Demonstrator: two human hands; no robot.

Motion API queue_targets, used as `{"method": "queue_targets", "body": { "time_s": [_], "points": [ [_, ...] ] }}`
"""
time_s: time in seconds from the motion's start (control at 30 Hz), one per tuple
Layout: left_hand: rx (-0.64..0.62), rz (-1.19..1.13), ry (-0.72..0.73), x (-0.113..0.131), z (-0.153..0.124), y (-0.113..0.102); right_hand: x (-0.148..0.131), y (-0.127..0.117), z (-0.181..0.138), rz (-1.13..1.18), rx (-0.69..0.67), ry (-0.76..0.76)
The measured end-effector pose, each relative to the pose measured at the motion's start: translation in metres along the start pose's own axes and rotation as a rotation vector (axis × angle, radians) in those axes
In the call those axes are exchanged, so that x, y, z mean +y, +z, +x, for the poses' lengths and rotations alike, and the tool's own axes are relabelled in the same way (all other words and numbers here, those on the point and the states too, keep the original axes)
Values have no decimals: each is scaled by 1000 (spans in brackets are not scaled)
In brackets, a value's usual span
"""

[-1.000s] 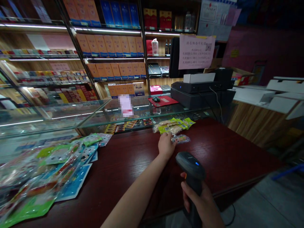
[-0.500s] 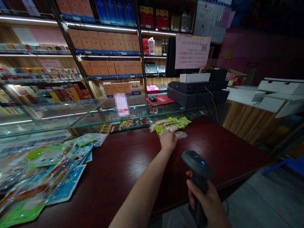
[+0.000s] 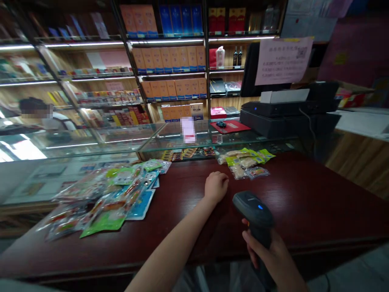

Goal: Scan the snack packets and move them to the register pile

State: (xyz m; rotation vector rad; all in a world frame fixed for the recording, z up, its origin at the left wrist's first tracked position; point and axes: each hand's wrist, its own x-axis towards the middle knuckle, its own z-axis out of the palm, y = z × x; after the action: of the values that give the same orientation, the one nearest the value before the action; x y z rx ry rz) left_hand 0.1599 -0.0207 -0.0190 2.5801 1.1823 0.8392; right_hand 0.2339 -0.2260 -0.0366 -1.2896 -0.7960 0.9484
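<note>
My right hand [image 3: 267, 251] is wrapped round the grip of a black barcode scanner [image 3: 253, 209], which has a small blue light on its head. My left hand [image 3: 216, 187] is above the dark red counter [image 3: 182, 211], its fingers curled in with nothing visible in them. Just beyond it, apart from the fingers, lie several yellow-green snack packets [image 3: 243, 158] and a small clear packet [image 3: 257, 172]. To the left, a loose heap of snack packets [image 3: 121, 190] in green, blue and clear wrapping is spread on the counter.
A glass display case [image 3: 170, 142] runs behind the counter, with a computer mouse [image 3: 221, 124] on a red mat. A black cash register [image 3: 288, 109] stands at the right, under a paper sign [image 3: 282, 61]. Shelves of boxes [image 3: 173, 59] line the back. Another person [image 3: 45, 115] is at far left.
My left hand has drawn back from the yellow-green packets, which stay on the counter. The view has turned left, showing more of the heap and another person. The scanner stays in my right hand.
</note>
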Motion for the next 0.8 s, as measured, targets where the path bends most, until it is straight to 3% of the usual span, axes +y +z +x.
{"method": "queue_targets", "body": {
  "time_s": [0.3,0.5,0.73,0.8],
  "points": [
    [110,42,-167,-63,-73,-74,10,51,-13,-79,-227,15],
    [153,130,-272,-91,-108,-113,19,65,-16,-133,-308,44],
    [253,545,-667,-134,-120,-163,24,58,-12,-176,-328,13],
    [214,608,-792,-147,-121,-169,24,57,-11,-170,-330,16]
  ]
}}
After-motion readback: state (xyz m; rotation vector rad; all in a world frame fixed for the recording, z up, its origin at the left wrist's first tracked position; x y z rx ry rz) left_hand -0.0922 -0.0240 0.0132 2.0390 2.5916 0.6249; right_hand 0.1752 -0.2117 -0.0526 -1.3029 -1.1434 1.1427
